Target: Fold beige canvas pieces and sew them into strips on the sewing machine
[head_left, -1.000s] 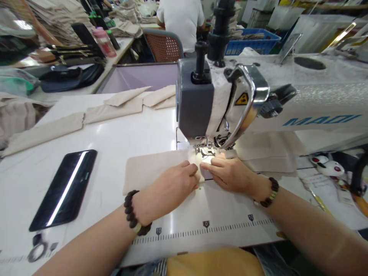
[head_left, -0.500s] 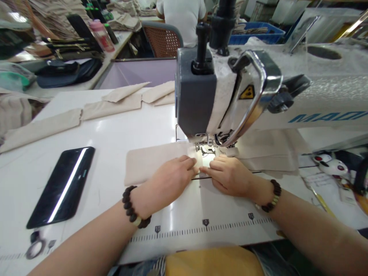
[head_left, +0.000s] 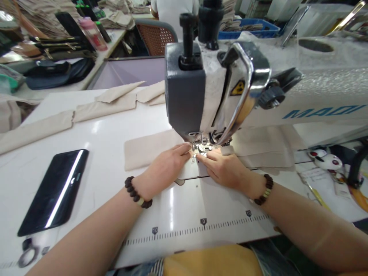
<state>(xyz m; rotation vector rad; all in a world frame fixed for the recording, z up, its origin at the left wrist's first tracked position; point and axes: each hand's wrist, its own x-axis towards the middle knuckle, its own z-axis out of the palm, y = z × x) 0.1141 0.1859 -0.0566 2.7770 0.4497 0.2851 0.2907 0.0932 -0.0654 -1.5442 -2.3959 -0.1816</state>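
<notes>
A beige fabric piece (head_left: 149,149) lies flat on the sewing machine bed, its right end by the presser foot (head_left: 203,148). My left hand (head_left: 168,163) rests at the near right part of that piece, fingers close together and bent down onto it. Just right of the foot is my right hand (head_left: 225,166). Its index finger points towards the left fingertips, while the other fingers are curled; what lies under them is hidden. The needle area is lit, and the machine head (head_left: 185,92) stands over it.
Left of my arm lie a black phone (head_left: 54,191) and a small ring-shaped object (head_left: 28,256). Beige strips (head_left: 106,107) stretch across the back of the table. Stacked beige pieces (head_left: 261,149) sit right of the needle. A person in white (head_left: 175,17) is beyond a chair (head_left: 156,36).
Both hands and the fabric piece have moved away from me, closer in to the presser foot. The view has shifted slightly, so the machine appears further left.
</notes>
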